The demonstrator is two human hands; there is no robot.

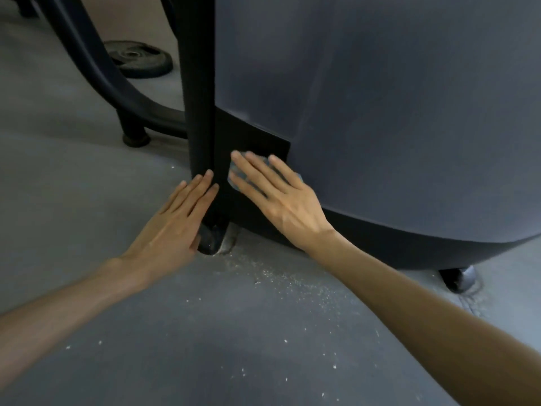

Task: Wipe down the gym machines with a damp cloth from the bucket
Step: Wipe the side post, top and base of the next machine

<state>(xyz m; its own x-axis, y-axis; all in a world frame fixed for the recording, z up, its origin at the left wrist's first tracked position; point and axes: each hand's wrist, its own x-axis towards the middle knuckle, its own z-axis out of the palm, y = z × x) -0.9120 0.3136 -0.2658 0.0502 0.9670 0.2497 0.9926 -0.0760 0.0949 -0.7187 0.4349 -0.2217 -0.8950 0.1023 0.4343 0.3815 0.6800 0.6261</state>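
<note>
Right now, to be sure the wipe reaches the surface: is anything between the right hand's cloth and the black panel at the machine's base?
Nothing visible does. The right hand presses the blue cloth flat on the black panel. The black post, which the left hand touches, stands beside the cloth, not in between.

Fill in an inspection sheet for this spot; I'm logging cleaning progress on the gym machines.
Surface: grey floor, pale grit scattered near the machine's base.
Job's things: blue cloth pressed on the black panel; bucket not in view.
Clutter: weight plate lying on the floor behind.
Hands: left hand flat against the black post; right hand flat on the cloth.
Cables: nothing seen.
Surroundings: grey machine cover, rubber foot under it.
</note>
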